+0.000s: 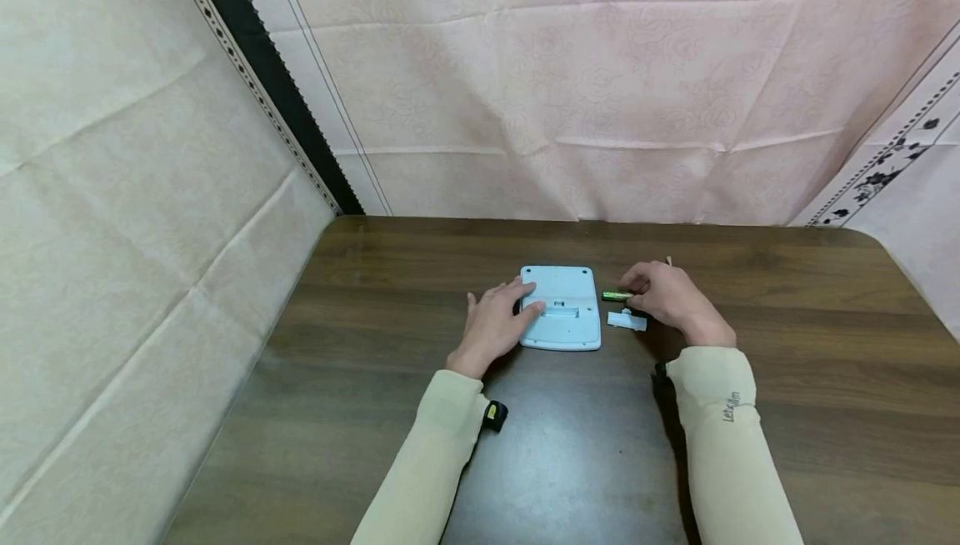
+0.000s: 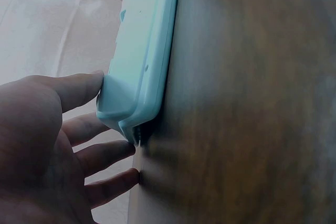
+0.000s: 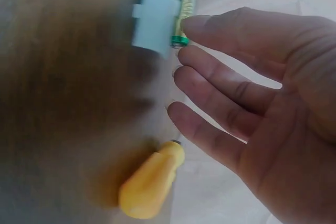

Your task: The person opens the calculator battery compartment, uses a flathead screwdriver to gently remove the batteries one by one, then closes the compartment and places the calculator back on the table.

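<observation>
A flat light-blue device [image 1: 561,330] lies on the table, its back with a small recessed compartment facing up. My left hand [image 1: 495,322] rests at its left edge, thumb and index finger extended over the back. In the left wrist view, other fingers of that hand reach down beside the device's edge [image 2: 119,98]. To the device's right, my right hand [image 1: 670,299] pinches the near end of a green battery [image 1: 616,296] between thumb and index finger; the index is mostly hidden in the right wrist view. Just below the battery lies a light-blue battery cover [image 1: 626,321].
A yellow bulbous handle [image 3: 149,184] lies on the table by the right hand's outer fingers; the hand hides most of it from the head view. The brown wooden table [image 1: 360,412] meets pale hanging cloth [image 1: 637,87] at its far edge.
</observation>
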A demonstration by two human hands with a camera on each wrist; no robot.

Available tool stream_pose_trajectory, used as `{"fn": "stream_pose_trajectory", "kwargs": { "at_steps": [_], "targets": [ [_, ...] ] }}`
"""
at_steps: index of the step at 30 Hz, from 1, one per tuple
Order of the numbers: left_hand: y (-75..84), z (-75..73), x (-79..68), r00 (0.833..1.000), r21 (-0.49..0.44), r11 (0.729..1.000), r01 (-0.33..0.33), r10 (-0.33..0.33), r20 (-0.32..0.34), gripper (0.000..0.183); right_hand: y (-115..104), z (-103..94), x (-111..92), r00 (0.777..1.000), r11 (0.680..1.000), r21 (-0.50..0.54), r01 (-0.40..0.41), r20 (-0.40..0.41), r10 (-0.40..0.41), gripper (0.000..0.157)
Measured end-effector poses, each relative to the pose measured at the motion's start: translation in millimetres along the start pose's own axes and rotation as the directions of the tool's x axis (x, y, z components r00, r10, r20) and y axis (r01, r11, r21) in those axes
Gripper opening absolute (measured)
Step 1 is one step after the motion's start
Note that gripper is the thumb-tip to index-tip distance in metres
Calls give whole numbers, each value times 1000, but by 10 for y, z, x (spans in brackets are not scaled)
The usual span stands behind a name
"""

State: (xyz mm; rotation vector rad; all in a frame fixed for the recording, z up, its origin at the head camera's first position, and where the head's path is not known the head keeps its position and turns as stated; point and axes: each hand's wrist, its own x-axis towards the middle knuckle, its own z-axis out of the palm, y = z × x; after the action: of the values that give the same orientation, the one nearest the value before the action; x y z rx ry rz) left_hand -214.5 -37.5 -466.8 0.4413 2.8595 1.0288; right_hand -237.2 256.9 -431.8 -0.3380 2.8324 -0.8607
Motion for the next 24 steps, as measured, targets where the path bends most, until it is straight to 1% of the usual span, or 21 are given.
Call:
{"fn": "stream_pose_trajectory", "kwargs": {
  "at_steps": [5, 8, 11, 19, 24],
  "targets": [
    [5, -9, 4, 1000, 6, 1000, 0, 0, 0, 51, -45, -69, -72, 1000, 1000, 14, -10, -6, 11, 19],
    [0, -10, 1, 1000, 8, 1000, -1, 1, -1, 51, -69, -83, -102, 1000, 1000, 10, -12, -10, 12, 14],
    [-7, -7, -4, 1000, 7, 1000, -2, 2, 0, 51, -90, -80, -126, 1000, 1000, 12, -25, 3, 25, 10],
    [-13, -5, -6, 1000, -2, 1000, -2, 2, -1, 51, -116, -64, -135, 994, 997, 10, -71, 89, 70, 16],
    [-15, -4, 0, 1000, -1, 1000, -3, 3, -1, 52, -131, -61, -137, 990, 996, 3, -84, 115, 83, 19]
  ]
}}
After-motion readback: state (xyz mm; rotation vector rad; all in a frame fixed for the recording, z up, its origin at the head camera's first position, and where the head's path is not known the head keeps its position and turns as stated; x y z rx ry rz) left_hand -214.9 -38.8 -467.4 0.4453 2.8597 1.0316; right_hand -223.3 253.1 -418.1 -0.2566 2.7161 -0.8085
